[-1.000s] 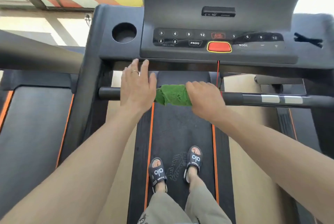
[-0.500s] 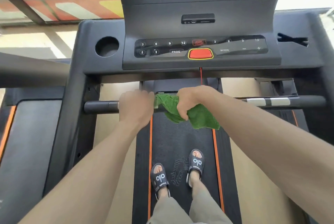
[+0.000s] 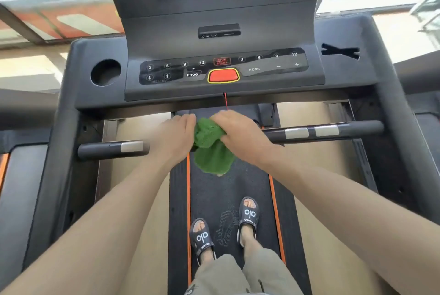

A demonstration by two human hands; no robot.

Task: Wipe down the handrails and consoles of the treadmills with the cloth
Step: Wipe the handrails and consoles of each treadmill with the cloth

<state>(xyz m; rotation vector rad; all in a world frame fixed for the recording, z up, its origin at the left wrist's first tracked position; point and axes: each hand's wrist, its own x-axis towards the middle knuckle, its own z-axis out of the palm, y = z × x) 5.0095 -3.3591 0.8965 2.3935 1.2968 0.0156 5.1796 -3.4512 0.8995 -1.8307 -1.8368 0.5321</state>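
Note:
A green cloth (image 3: pixel 212 149) is bunched over the middle of the black front handrail (image 3: pixel 354 128), with its lower part hanging toward the belt. My right hand (image 3: pixel 240 134) grips the cloth from the right. My left hand (image 3: pixel 172 138) is curled over the handrail just left of the cloth, and its fingertips touch the cloth's top edge. The hand is blurred. The dark console (image 3: pixel 273 66), with its buttons and a red stop key (image 3: pixel 223 75), lies just beyond both hands.
A round cup holder (image 3: pixel 106 73) sits at the console's left. A red safety cord (image 3: pixel 225 101) hangs from the console above the cloth. I stand in sandals on the treadmill belt (image 3: pixel 228 185). Neighbouring treadmills flank both sides.
The cloth was wrapped tight round the rail; my right hand has since pulled it loose into a hanging bunch. My left hand went from lying flat to curled on the rail. The view tilted down.

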